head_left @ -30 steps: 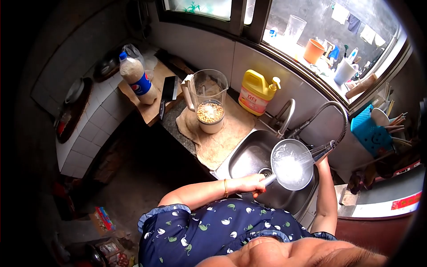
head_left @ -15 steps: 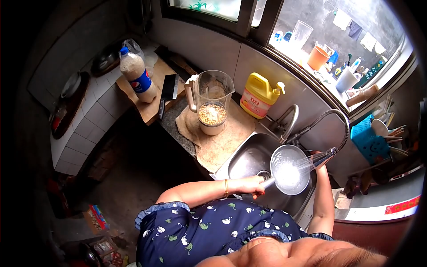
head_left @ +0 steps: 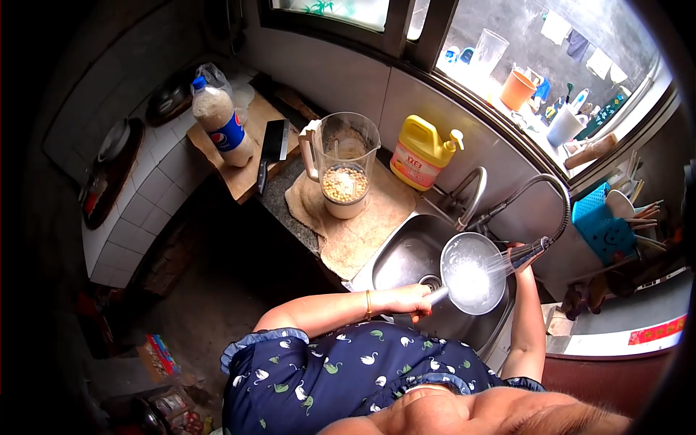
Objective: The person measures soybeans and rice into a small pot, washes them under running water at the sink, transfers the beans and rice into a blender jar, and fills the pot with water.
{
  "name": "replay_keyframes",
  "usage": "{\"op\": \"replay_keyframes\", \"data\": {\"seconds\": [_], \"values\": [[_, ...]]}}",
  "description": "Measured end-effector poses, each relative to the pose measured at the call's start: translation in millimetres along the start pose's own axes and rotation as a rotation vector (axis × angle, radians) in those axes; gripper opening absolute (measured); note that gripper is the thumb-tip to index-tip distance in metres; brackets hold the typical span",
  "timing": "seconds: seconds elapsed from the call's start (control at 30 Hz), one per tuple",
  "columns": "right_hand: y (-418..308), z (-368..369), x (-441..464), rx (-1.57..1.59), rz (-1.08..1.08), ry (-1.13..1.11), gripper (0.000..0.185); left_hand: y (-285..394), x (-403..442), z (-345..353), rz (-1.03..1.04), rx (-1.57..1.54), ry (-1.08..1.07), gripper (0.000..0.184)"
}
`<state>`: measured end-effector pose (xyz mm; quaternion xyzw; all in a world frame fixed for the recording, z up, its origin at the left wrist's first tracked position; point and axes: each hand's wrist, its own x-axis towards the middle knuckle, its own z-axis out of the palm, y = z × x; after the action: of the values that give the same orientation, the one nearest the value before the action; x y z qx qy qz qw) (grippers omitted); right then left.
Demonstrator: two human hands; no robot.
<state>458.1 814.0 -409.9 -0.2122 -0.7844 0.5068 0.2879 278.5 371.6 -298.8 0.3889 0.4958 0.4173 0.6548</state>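
Observation:
My left hand [head_left: 409, 299] is closed around the short handle of a pale round water ladle [head_left: 471, 275]. The ladle is held over the stainless steel sink [head_left: 402, 254], with bright water in its bowl. My right hand [head_left: 523, 255] grips the spray head [head_left: 528, 254] at the end of a coiled hose; its fingers are partly hidden behind it. Fine jets of water run leftward from the spray head into the ladle. Left of the sink, a clear blender jug [head_left: 348, 156] holding yellowish beans stands on a beige cloth [head_left: 370, 243].
A yellow detergent jug [head_left: 420, 152] stands behind the sink, beside the curved tap [head_left: 475, 192]. A cleaver [head_left: 274, 148] and a rice-filled bottle [head_left: 223, 127] rest on a cutting board [head_left: 243, 181] at left. A blue utensil basket [head_left: 600, 221] is at right.
The view has shifted slightly. Both hands keep their holds on the ladle and the spray head, and water still sprays into the ladle.

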Motion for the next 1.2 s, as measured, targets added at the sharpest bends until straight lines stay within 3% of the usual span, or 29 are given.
{"op": "replay_keyframes", "data": {"seconds": [0.17, 0.3, 0.37, 0.4, 0.63, 1.2], "values": [[14.7, -1.1, 7.8, -0.515, -0.15, 0.042, 0.023, -2.1, 3.4, -0.5, 0.007, 0.024, -0.02, 0.015], [106.4, -31.8, 21.9, -1.007, -0.328, 0.169, 0.021, 7.1, 0.3, 1.7, -0.059, -0.005, -0.013, 0.015], [-4.9, 12.6, 1.1, -0.737, -0.2, -0.138, 0.021, 11.5, -1.1, 2.0, -0.099, -0.009, -0.009, 0.016], [-8.3, 14.5, 1.6, -0.578, -0.212, -0.196, 0.022, 12.8, -1.7, 3.5, -0.111, -0.001, -0.004, 0.016], [-39.1, 31.3, -2.3, -0.486, -0.014, -0.074, 0.024, 12.8, -2.7, 11.3, -0.124, -0.043, 0.026, 0.016], [-33.7, 37.5, 33.5, -0.337, 0.095, -0.059, 0.034, -2.6, -14.1, 32.6, -0.075, -0.063, 0.135, 0.02]]}}
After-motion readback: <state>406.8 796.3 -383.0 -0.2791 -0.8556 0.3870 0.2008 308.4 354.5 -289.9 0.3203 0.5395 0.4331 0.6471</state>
